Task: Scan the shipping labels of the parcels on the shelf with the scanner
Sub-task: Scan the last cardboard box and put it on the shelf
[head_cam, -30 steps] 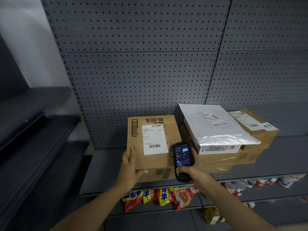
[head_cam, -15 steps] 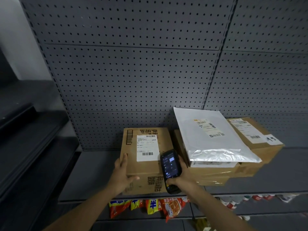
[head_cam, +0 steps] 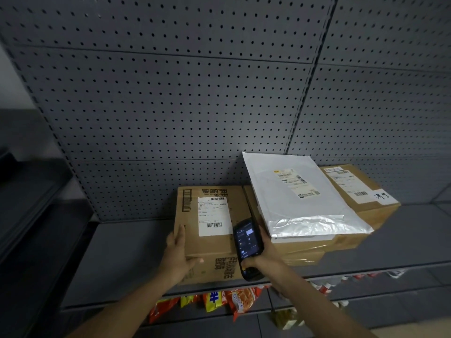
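A brown cardboard box [head_cam: 212,242] lies flat on the grey shelf [head_cam: 127,259], its white shipping label [head_cam: 213,215] facing up. My left hand [head_cam: 179,254] grips the box's left front corner. My right hand [head_cam: 264,258] holds a black handheld scanner [head_cam: 247,247] with a lit screen, just right of the label, over the box's right edge. To the right, a white plastic mailer [head_cam: 300,198] with its own label lies on stacked brown boxes [head_cam: 317,250]. Another labelled brown box [head_cam: 361,189] sits behind the mailer at far right.
A grey pegboard wall [head_cam: 195,106] backs the shelf. Colourful snack packets [head_cam: 229,301] hang on the shelf below, along with small items at right. Dark shelving [head_cam: 31,215] runs along the left side.
The view has tilted up slightly, so the parcels sit lower in frame. Both hands keep their hold on the box and the scanner; the scanner stays beside the label.
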